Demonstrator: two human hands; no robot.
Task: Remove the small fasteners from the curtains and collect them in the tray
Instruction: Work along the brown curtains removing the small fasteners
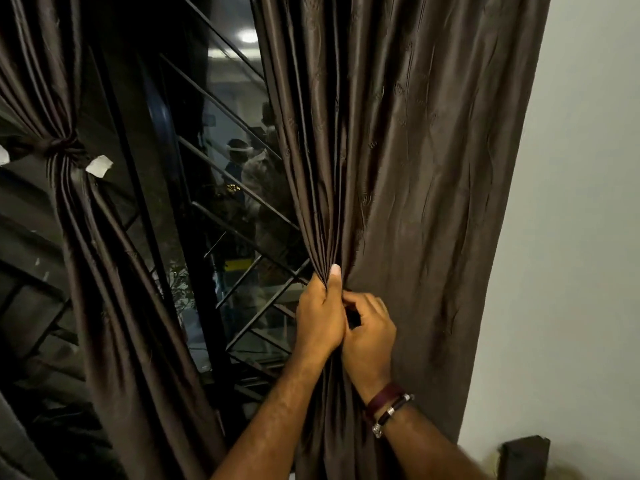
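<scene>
Curtains are the whole show: two dark brown, slightly shiny panels hanging in front of a night-dark window. The right curtain (pixel 415 168) fills the frame from about 12 to 4 o'clock and hangs mostly loose, with its folds bunched together just below centre. The left curtain (pixel 86 237) sits at 9 o'clock, cinched in tight at a knot (pixel 65 147), with a small white tab (pixel 99 165) sticking out just beside the knot and another bit of white at the far left edge.

Both hands are on the bunched part of the right curtain, around 6 o'clock from centre. The left hand (pixel 320 317) is wrapped round the gathered folds with the thumb pointing up and pressed against the cloth. The right hand (pixel 369 336) is touching it on the 3 o'clock side, fingers curled in at the same bunch; whatever it's pinching in there is too dark to make out, so I can't say if it's a fastener. The right wrist wears bracelets (pixel 388 408), a maroon band plus a dark cord with silver beads.

Between the curtains the glass (pixel 221 237) has black diagonal grille bars (pixel 249 216) and reflections, with a ceiling light (pixel 248 36) at 12 o'clock. A plain pale wall (pixel 581 237) runs down the 3 o'clock side, and a dark blocky thing (pixel 524 455) sits at 5 o'clock.
</scene>
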